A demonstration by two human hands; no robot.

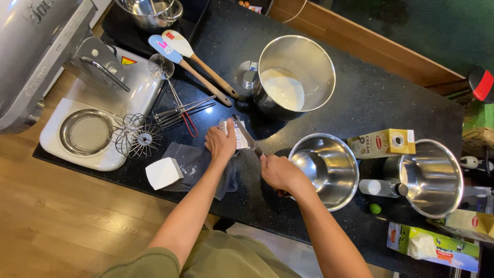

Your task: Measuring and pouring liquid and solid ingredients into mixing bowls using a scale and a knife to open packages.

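My right hand (278, 172) has its fingers wrapped round a knife (246, 135) handle; the blade runs from 4 o'clock up to 10 o'clock, tip away from me. My left hand (220, 143) pins a small white packet (234, 135) under that blade, above a grey cloth (193, 162) on the black desk (360, 98). Just right sits one empty steel bowl (325, 170); I count four steel vessels altogether. Farther out lie two spatulas (193, 64) and two whisks (149, 128).
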